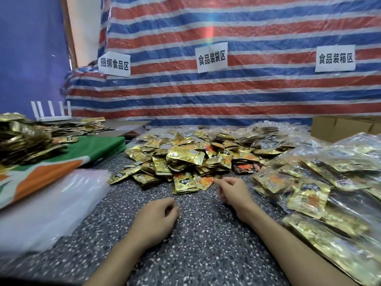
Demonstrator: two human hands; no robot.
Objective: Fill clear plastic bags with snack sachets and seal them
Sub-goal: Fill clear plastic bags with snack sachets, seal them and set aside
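Observation:
A heap of gold snack sachets (185, 159) lies in the middle of the speckled dark table (198, 240). My left hand (156, 219) rests on the table in front of the heap, fingers loosely curled, holding nothing. My right hand (233, 191) hovers at the heap's near edge, fingers loosely bent, its fingertips close to an orange-printed sachet (204, 181); it grips nothing that I can see. A stack of empty clear plastic bags (51, 203) lies at the left. Filled clear bags of sachets (321, 182) pile up at the right.
More gold sachets (22, 139) are stacked on a green and orange sheet (61, 162) at the far left. A cardboard box (346, 126) stands at the back right. A striped tarpaulin (226, 89) with paper signs closes off the back.

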